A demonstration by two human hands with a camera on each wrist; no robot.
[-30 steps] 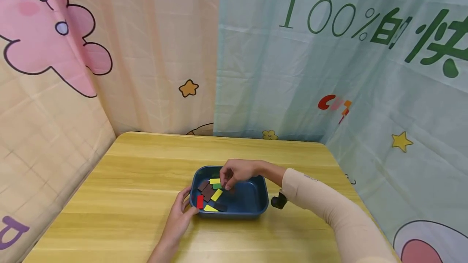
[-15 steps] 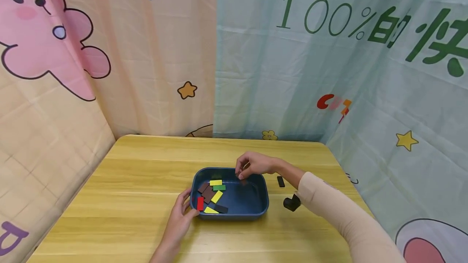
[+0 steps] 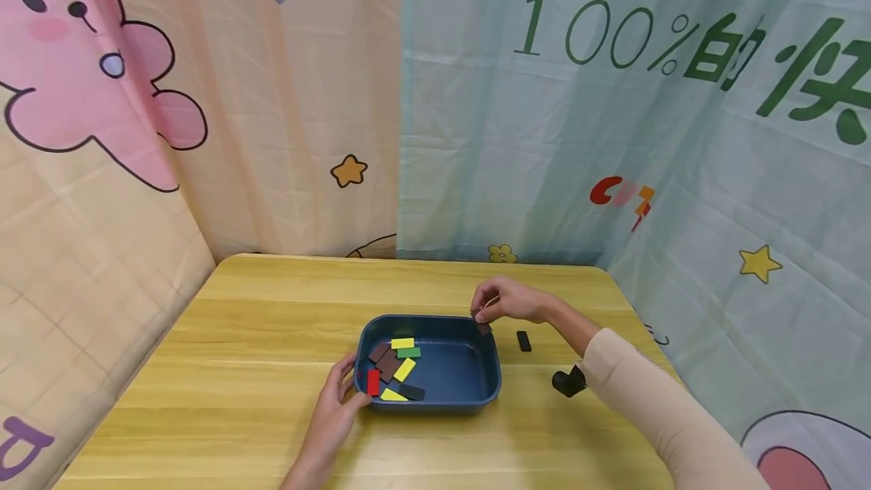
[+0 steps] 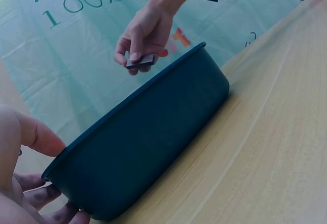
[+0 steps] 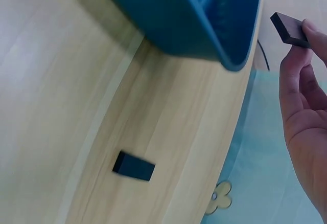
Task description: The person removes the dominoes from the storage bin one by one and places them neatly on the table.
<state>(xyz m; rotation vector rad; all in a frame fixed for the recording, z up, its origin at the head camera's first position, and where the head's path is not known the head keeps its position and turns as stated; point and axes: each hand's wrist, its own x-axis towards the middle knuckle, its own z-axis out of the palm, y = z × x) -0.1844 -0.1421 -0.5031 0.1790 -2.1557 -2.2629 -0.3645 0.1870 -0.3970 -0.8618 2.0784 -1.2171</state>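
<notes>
My left hand (image 3: 333, 403) holds the left end of a dark blue plastic box (image 3: 452, 403). In the left wrist view a finger lies on the box's rim and others curl against its outer wall. Over the box's far right corner, my right hand (image 3: 513, 301) pinches a dark brown rectangular block (image 5: 288, 28) between thumb and fingers. Inside the box, at its left, lie brown blocks (image 3: 389, 364), yellow blocks (image 3: 404, 369), a green block (image 3: 408, 352), a red block (image 3: 373, 382) and a black block (image 3: 411, 392).
A black block (image 3: 524, 341) lies on the wooden table (image 3: 238, 354), right of the box. A black device (image 3: 568, 382) is at the right wrist. Printed curtains (image 3: 469, 134) hang behind and beside the table.
My right hand has lifted out of the box with the brown block and moved right to the far right corner. The black block on the table has come into view. The left hand stays put.
</notes>
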